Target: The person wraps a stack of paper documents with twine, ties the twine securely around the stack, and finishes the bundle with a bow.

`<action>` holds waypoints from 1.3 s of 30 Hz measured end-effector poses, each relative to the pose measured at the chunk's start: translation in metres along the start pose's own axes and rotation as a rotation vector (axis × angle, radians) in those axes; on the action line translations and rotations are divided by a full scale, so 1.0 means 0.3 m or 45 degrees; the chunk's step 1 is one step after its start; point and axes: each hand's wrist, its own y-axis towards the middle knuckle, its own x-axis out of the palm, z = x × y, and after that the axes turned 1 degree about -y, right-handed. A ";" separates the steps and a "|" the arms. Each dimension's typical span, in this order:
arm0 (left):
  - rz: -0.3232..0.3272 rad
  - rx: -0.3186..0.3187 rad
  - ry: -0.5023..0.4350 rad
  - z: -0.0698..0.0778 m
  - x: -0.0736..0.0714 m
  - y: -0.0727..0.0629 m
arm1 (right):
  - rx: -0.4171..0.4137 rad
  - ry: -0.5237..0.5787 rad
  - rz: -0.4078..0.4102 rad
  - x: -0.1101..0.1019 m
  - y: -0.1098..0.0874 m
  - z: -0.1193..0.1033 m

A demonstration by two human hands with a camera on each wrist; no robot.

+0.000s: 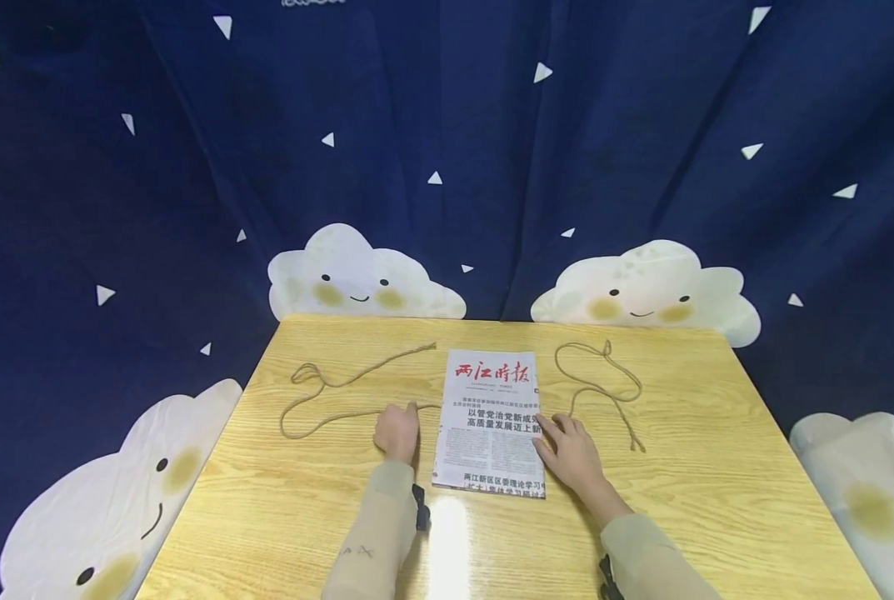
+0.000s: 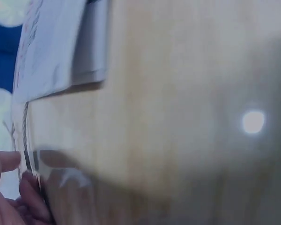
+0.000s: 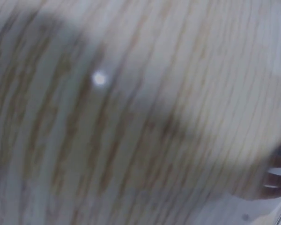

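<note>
A folded newspaper [image 1: 489,421] with a red title lies flat at the middle of the wooden table [image 1: 716,467]. A brown cord [image 1: 319,392] lies in loops to its left, and one stretch runs up to the paper's left edge. My left hand [image 1: 397,429] sits beside that edge with its fingers curled, pinching the cord [image 2: 25,140] between thumb and fingers [image 2: 11,187]. A second looped stretch of cord [image 1: 600,383] lies on the right. My right hand [image 1: 570,450] rests with straight fingers on the newspaper's right edge. Whether the two stretches join under the paper is hidden.
A dark blue curtain [image 1: 447,150] with white triangles and cloud shapes surrounds the table on three sides. Bare wood fills the near part of the table between my sleeves. The right wrist view is a blur of wood grain with fingertips [image 3: 276,180] at its edge.
</note>
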 end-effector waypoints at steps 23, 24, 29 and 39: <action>-0.020 0.190 -0.078 0.027 -0.046 0.010 | 0.012 -0.018 -0.036 0.000 -0.002 -0.001; -0.023 0.207 -0.064 0.026 -0.047 0.010 | 0.011 -0.019 -0.035 0.000 -0.002 -0.002; -0.096 0.241 -0.138 0.022 -0.047 0.018 | 0.002 -0.027 -0.027 0.004 -0.003 -0.001; -0.200 0.145 -0.868 0.080 -0.044 0.047 | 0.011 0.046 -0.002 0.012 -0.006 0.005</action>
